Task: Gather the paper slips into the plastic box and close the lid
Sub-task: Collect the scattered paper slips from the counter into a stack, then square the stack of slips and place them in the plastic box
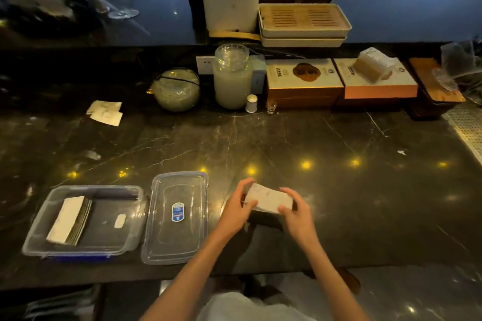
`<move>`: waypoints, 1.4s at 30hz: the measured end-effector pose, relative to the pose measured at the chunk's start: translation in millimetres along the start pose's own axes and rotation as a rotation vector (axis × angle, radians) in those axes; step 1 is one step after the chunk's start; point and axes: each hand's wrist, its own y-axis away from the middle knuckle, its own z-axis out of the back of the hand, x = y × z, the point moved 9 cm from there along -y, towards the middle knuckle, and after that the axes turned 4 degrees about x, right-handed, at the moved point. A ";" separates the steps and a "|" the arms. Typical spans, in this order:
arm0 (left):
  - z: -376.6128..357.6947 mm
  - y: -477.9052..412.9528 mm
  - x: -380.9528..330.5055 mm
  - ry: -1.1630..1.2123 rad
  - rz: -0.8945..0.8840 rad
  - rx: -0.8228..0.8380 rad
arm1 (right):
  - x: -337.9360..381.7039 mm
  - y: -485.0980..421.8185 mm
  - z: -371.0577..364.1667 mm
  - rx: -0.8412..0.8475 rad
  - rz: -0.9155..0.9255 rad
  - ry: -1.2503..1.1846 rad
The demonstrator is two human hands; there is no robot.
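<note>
At the far left of the dark marble counter (pixel 287 143), a few loose paper slips (pixel 105 113) lie well apart from everything else; nearer the front edge sits the open plastic box (pixel 34 237), with a stack of slips (pixel 69 220) leaning inside along its left part (a small white scrap lies on its floor too); just beside the box, to its right, the clear lid (pixel 177 237) rests flat on the counter, a blue label at its centre; further right, the left hand (pixel 236 210) and the right hand (pixel 296 212) together grip a bundle of slips (pixel 270 199), fingers curled around its two short ends, held just above the counter.
</note>
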 end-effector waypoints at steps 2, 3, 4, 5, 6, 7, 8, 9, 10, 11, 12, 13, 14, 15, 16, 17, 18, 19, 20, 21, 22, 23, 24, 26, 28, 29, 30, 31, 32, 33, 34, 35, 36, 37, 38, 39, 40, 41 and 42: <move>-5.9 -3.0 6.2 -0.156 -0.019 0.006 | 2.6 -6.3 -1.9 -0.051 0.138 0.175; -7.6 -3.5 9.1 -0.236 -0.038 -0.022 | 2.2 -7.2 -4.5 -0.077 0.206 0.240; -8.9 -2.8 11.6 -0.298 -0.061 -0.059 | -0.3 -7.2 -7.2 -0.099 0.251 0.273; -10.7 -1.8 13.8 -0.337 -0.084 -0.099 | -4.7 -7.3 -9.5 -0.112 0.272 0.287; -13.2 0.3 16.5 -0.364 -0.101 -0.133 | -10.9 -6.5 -11.8 -0.121 0.280 0.297; -16.7 3.1 19.8 -0.387 -0.108 -0.158 | -17.7 -4.9 -14.0 -0.131 0.278 0.305; -21.1 6.7 24.2 -0.412 -0.105 -0.174 | -25.6 -2.6 -16.1 -0.138 0.267 0.310; -25.3 9.7 29.0 -0.436 -0.100 -0.184 | -33.8 -0.6 -18.3 -0.139 0.254 0.311; -29.0 12.6 34.3 -0.455 -0.092 -0.191 | -41.4 1.0 -20.6 -0.133 0.245 0.307; -32.5 15.0 40.5 -0.464 -0.080 -0.196 | -48.3 2.4 -22.9 -0.123 0.241 0.305; -35.9 17.4 46.7 -0.467 -0.063 -0.192 | -54.3 3.7 -24.9 -0.112 0.238 0.306; -39.2 19.5 51.9 -0.469 -0.050 -0.186 | -59.8 4.8 -26.3 -0.106 0.236 0.308; -42.0 21.6 55.1 -0.473 -0.044 -0.182 | -64.6 5.8 -27.6 -0.102 0.231 0.308; -43.8 22.8 56.6 -0.479 -0.047 -0.184 | -68.5 6.4 -28.8 -0.096 0.225 0.303; -44.8 23.5 56.6 -0.486 -0.050 -0.191 | -71.6 6.9 -29.9 -0.088 0.214 0.297; -44.8 23.0 56.3 -0.491 -0.054 -0.202 | -74.0 7.3 -30.9 -0.079 0.205 0.290; -44.8 21.8 55.8 -0.494 -0.056 -0.208 | -75.6 7.6 -31.4 -0.074 0.203 0.284; -44.9 20.3 55.6 -0.492 -0.058 -0.208 | -76.0 7.8 -31.4 -0.075 0.208 0.284; -45.2 19.7 55.4 -0.492 -0.057 -0.203 | -75.1 8.3 -31.1 -0.081 0.218 0.293; -45.7 19.8 55.1 -0.496 -0.057 -0.198 | -73.7 8.7 -30.7 -0.091 0.232 0.306; -45.8 20.2 54.8 -0.502 -0.053 -0.192 | -71.9 8.4 -30.0 -0.102 0.245 0.316; -46.1 20.1 54.6 -0.507 -0.049 -0.183 | -70.4 7.7 -29.0 -0.113 0.251 0.320; -46.4 19.4 53.7 -0.511 -0.039 -0.173 | -69.5 6.3 -28.0 -0.118 0.242 0.321; -43.5 12.8 51.2 -0.510 -0.011 -0.144 | -70.1 0.1 -27.6 -0.106 0.182 0.324; -32.5 2.7 47.3 -0.490 0.035 -0.090 | -65.4 -9.3 -30.4 -0.063 0.131 0.332; -23.6 -1.5 44.1 -0.458 0.059 -0.060 | -60.3 -15.2 -33.9 -0.030 0.107 0.336; -10.5 -3.9 39.9 -0.391 0.090 -0.050 | -53.8 -22.2 -39.3 0.016 0.080 0.328; 7.4 -5.1 35.7 -0.284 0.119 -0.080 | -45.8 -29.5 -47.3 0.074 0.043 0.297; 29.6 -4.4 32.2 -0.157 0.146 -0.146 | -36.5 -36.6 -58.4 0.142 -0.010 0.232; 53.9 -2.0 28.9 -0.033 0.169 -0.228 | -26.2 -42.6 -72.2 0.212 -0.069 0.135; 76.9 0.8 24.9 0.071 0.187 -0.292 | -13.2 -46.6 -89.6 0.282 -0.131 0.027; 100.1 3.0 21.6 0.148 0.196 -0.333 | 2.4 -48.0 -109.8 0.353 -0.189 -0.081; 124.3 4.8 18.8 0.173 0.208 -0.360 | 19.8 -47.7 -131.6 0.420 -0.235 -0.169; 150.9 5.7 15.8 0.155 0.213 -0.385 | 37.0 -48.3 -153.8 0.471 -0.262 -0.224; 179.2 7.7 11.2 0.114 0.217 -0.412 | 53.6 -50.2 -177.0 0.515 -0.279 -0.268; 208.6 10.3 7.0 0.079 0.218 -0.439 | 70.8 -52.1 -201.5 0.559 -0.292 -0.305; 237.0 13.0 3.1 0.052 0.217 -0.451 | 87.7 -53.8 -226.3 0.602 -0.299 -0.330; 263.8 15.4 0.5 0.027 0.214 -0.450 | 103.0 -55.4 -252.0 0.638 -0.302 -0.335; 289.2 18.4 -0.9 -0.002 0.214 -0.440 | 117.2 -56.7 -277.9 0.667 -0.300 -0.322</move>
